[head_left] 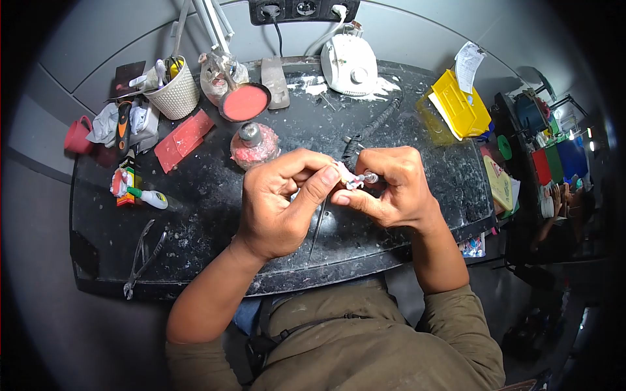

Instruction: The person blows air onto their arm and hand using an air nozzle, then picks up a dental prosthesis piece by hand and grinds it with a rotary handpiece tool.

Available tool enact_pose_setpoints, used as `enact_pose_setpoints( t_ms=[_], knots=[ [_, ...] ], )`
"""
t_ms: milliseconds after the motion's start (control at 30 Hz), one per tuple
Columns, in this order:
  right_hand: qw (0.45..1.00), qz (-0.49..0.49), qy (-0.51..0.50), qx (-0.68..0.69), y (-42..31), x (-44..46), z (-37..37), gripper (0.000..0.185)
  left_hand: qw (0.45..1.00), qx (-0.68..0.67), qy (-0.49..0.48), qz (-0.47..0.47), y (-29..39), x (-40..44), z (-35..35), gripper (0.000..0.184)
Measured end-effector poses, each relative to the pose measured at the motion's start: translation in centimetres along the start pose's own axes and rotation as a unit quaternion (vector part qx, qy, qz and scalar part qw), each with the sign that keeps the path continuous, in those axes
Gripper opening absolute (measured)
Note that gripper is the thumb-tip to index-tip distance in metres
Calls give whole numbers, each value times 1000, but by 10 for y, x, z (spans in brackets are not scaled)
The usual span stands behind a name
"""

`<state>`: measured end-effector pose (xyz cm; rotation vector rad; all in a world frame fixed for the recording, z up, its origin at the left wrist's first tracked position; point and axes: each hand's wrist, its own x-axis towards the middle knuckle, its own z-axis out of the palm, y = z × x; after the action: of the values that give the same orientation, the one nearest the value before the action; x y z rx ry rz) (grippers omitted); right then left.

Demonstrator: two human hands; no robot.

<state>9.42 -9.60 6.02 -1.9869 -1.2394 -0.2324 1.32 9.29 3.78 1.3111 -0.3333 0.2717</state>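
A small pink-and-white piece (347, 174) with tooth-like bits is pinched between my hands above the black table. My left hand (283, 199) grips its left side with thumb and index finger. My right hand (394, 189) has thumb and forefinger closed at its right side, where a shiny, clear or silvery part (370, 177) sticks out. Fingers cover much of the piece. Just behind it lies a black ribbed cord (378, 122), ending near a dark handpiece-like part (352, 150). A thin dark pointed tool (318, 228) rests on the table beneath my hands.
A wax-smeared round burner (253, 146) stands close behind my left hand, near a pan of pink material (245, 102). Pink sheets (184, 141), a glue bottle (153, 197) and pliers (143, 257) lie left. A white control unit (350, 65) and yellow bin (462, 104) stand behind.
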Motion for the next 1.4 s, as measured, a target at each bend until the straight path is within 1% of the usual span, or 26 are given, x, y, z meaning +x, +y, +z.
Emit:
enact_pose_setpoints(
  t_ms=[167,233,533,833,967,1267,1400],
  knots=[
    [1000,-2,7,-2,0,0,1,53,1000,17,-3,-6,1,0,-1,13],
    [1000,1,0,-9,-1,0,0,53,1000,2,12,-4,1,0,1,14],
    [1000,9,7,-5,-1,0,1,53,1000,18,3,-9,0,-1,-3,15],
    [1000,12,18,0,-1,-1,1,52,1000,10,21,-1,1,0,1,16],
    [1000,13,13,3,0,-1,1,52,1000,4,17,-12,3,-1,1,16],
    [1000,22,13,11,2,-2,0,54,1000,12,11,-10,0,-2,0,15],
    [999,26,17,8,0,-1,0,55,1000,-4,19,-4,1,-2,2,15]
  ],
)
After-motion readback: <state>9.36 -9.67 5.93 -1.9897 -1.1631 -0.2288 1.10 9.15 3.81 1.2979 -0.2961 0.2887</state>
